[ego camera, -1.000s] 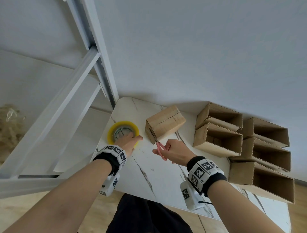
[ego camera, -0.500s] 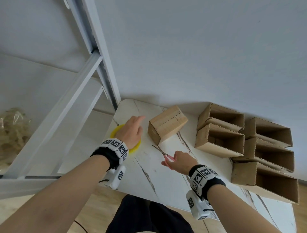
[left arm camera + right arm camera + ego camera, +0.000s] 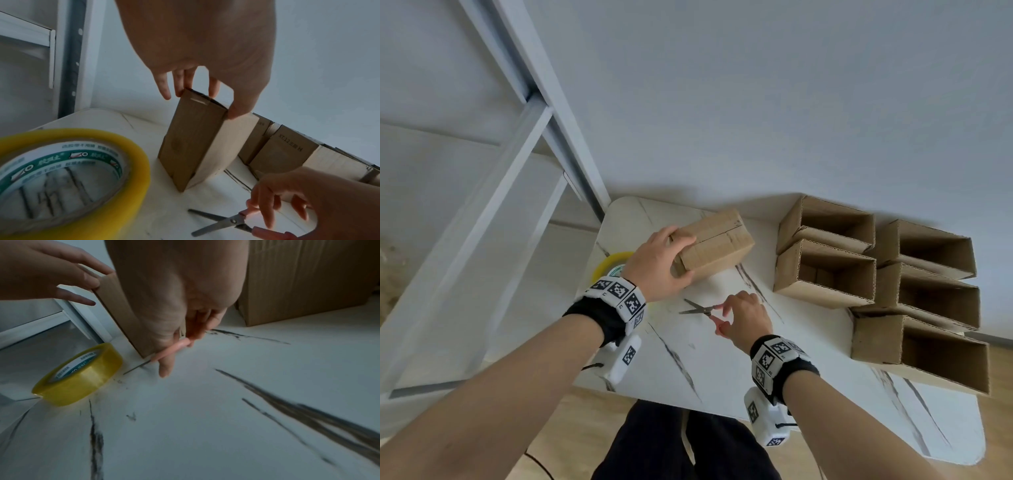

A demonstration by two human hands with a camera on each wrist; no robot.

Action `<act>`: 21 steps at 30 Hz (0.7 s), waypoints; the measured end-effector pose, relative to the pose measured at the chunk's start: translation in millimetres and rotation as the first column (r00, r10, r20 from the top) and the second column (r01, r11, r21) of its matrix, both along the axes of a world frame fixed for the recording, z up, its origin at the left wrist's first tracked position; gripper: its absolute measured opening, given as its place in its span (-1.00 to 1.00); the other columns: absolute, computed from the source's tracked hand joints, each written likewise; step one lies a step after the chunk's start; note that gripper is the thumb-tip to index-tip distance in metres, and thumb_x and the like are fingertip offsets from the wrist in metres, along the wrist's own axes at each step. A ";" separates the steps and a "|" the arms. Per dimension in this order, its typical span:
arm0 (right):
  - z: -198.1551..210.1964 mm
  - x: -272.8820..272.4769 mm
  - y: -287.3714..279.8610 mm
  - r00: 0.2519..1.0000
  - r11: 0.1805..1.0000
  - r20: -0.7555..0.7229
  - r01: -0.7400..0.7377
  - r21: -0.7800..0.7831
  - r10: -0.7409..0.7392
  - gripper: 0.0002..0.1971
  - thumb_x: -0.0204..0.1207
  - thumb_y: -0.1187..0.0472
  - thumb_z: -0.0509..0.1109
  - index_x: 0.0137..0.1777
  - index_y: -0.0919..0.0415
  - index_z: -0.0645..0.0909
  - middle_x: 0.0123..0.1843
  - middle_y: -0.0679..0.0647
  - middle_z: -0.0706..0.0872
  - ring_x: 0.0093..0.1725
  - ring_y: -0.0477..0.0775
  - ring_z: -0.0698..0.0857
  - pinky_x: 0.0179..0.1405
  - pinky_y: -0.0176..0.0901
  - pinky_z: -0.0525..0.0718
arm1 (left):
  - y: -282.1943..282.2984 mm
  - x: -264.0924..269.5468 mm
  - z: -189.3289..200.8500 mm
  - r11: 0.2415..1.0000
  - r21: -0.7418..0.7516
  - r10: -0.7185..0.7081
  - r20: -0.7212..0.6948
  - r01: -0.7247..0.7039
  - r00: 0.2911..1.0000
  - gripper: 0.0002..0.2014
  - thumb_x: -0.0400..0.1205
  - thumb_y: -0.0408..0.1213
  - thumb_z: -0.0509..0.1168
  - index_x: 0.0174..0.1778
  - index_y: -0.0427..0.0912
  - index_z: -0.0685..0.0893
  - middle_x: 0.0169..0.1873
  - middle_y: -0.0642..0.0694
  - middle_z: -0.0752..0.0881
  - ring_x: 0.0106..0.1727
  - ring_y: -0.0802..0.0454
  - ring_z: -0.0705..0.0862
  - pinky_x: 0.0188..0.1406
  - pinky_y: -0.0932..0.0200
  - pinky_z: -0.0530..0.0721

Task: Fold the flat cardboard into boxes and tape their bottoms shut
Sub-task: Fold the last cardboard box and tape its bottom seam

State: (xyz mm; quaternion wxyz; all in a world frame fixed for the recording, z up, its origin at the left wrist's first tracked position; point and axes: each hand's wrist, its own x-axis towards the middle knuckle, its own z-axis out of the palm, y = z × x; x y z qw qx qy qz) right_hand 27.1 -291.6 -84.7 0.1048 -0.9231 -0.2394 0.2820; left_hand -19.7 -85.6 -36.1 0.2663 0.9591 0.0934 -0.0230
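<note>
A closed cardboard box [image 3: 719, 246] with a taped seam lies on the white marble-patterned table [image 3: 722, 363]. My left hand [image 3: 674, 257] grips its left end, fingers over the top and thumb on the near side; the left wrist view shows the box [image 3: 195, 146] pinched between them. My right hand [image 3: 743, 315] holds the pink handles of the scissors [image 3: 697, 310], which lie on the table with their blades apart, just in front of the box. The yellow tape roll [image 3: 609, 265] lies flat left of the box, partly hidden behind my left wrist.
Several folded boxes [image 3: 825, 270] lie on their sides with open mouths at the table's right, stacked in two rows. A white metal shelf frame [image 3: 517, 171] stands left of the table. The wall runs behind the table.
My left hand left the tape roll, moved right and took hold of the box. My right hand came down with the scissors, which now lie on the table.
</note>
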 end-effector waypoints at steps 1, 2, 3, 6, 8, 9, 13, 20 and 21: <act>-1.6 0.2 0.4 0.999 1.000 0.040 -0.020 -0.015 0.021 -0.76 0.45 0.04 0.48 0.06 0.11 0.65 0.25 0.00 0.52 0.29 0.08 0.44 0.24 -0.13 0.46 | 2.3 0.4 -0.8 1.000 0.000 -0.002 0.014 0.002 1.000 -0.45 0.57 -0.07 0.33 0.50 0.00 0.45 0.57 -0.18 0.24 0.56 -0.12 0.29 0.47 -0.07 0.45; -2.3 0.2 1.2 0.996 0.999 0.081 -0.035 -0.037 0.038 -0.77 0.47 0.04 0.46 0.06 0.09 0.67 0.26 0.02 0.50 0.31 0.10 0.42 0.30 -0.12 0.43 | 4.4 1.0 -1.7 1.000 0.011 0.000 0.041 0.000 0.999 -0.50 0.60 -0.14 0.31 0.49 0.00 0.47 0.59 -0.20 0.20 0.59 -0.14 0.25 0.49 -0.07 0.42; -2.8 0.4 2.4 0.993 0.998 0.106 -0.037 -0.056 0.042 -0.79 0.48 0.04 0.45 0.06 0.08 0.69 0.25 0.03 0.50 0.31 0.10 0.42 0.30 -0.11 0.44 | 6.3 1.6 -2.9 1.000 0.027 0.004 0.075 -0.006 0.997 -0.54 0.61 -0.23 0.29 0.48 -0.01 0.51 0.59 -0.23 0.19 0.59 -0.18 0.24 0.49 -0.09 0.42; -2.8 4.2 5.8 0.997 0.997 0.020 0.077 -0.026 -0.077 -0.94 0.48 0.16 0.46 -0.09 0.07 0.64 0.09 0.04 0.67 0.06 0.06 0.60 -0.02 -0.13 0.62 | 8.0 3.6 -5.0 0.998 0.063 0.024 0.119 -0.032 0.993 -0.53 0.62 -0.45 0.24 0.45 -0.05 0.55 0.52 -0.29 0.27 0.53 -0.22 0.30 0.40 -0.12 0.53; -6.1 5.7 8.5 0.991 0.991 -0.038 0.130 -0.022 -0.130 -0.90 0.48 0.19 0.47 -0.17 0.05 0.58 -0.01 0.02 0.73 -0.12 0.04 0.64 -0.17 -0.21 0.61 | 7.2 3.9 -6.5 0.998 0.038 0.045 0.111 -0.049 0.993 -0.51 0.62 -0.51 0.21 0.47 -0.08 0.52 0.52 -0.27 0.28 0.53 -0.17 0.32 0.44 0.03 0.50; -8.6 6.3 9.7 0.990 0.990 -0.046 0.135 -0.028 -0.137 -0.92 0.49 0.17 0.46 -0.15 0.09 0.60 0.01 0.02 0.74 -0.11 0.04 0.67 -0.18 -0.22 0.60 | 6.2 3.8 -7.2 0.998 0.006 0.059 0.105 -0.060 0.993 -0.51 0.62 -0.51 0.20 0.47 -0.09 0.52 0.53 -0.25 0.28 0.53 -0.14 0.34 0.44 0.13 0.46; -13.6 5.8 13.0 0.992 0.991 -0.049 0.117 -0.065 -0.120 -0.80 0.54 0.11 0.38 0.01 0.23 0.68 0.16 0.06 0.71 0.03 0.12 0.71 -0.08 -0.15 0.64 | -0.3 6.3 -4.0 0.986 -0.133 0.118 0.113 -0.103 0.987 -0.60 0.64 -0.41 0.24 0.42 -0.14 0.57 0.51 -0.25 0.39 0.44 -0.13 0.51 0.40 0.09 0.54; -15.8 5.1 13.7 0.986 0.992 -0.126 0.105 -0.074 -0.114 -0.73 0.60 0.12 0.27 0.10 0.31 0.65 0.18 0.24 0.64 0.11 0.25 0.69 0.08 -0.10 0.64 | 0.4 16.7 -4.7 0.974 -0.174 0.168 0.120 -0.146 0.979 -0.79 0.61 -0.29 0.33 0.14 -0.23 0.67 0.20 -0.15 0.65 0.10 -0.14 0.69 0.07 -0.09 0.70; -15.3 5.7 13.4 0.984 0.992 -0.140 0.100 -0.071 -0.109 -0.73 0.59 0.14 0.27 0.13 0.30 0.65 0.22 0.23 0.62 0.14 0.25 0.68 0.11 -0.10 0.64 | 0.8 17.8 -5.6 0.974 -0.174 0.166 0.125 -0.143 0.978 -0.82 0.61 -0.30 0.33 0.10 -0.25 0.66 0.16 -0.13 0.66 0.07 -0.12 0.69 0.03 -0.08 0.71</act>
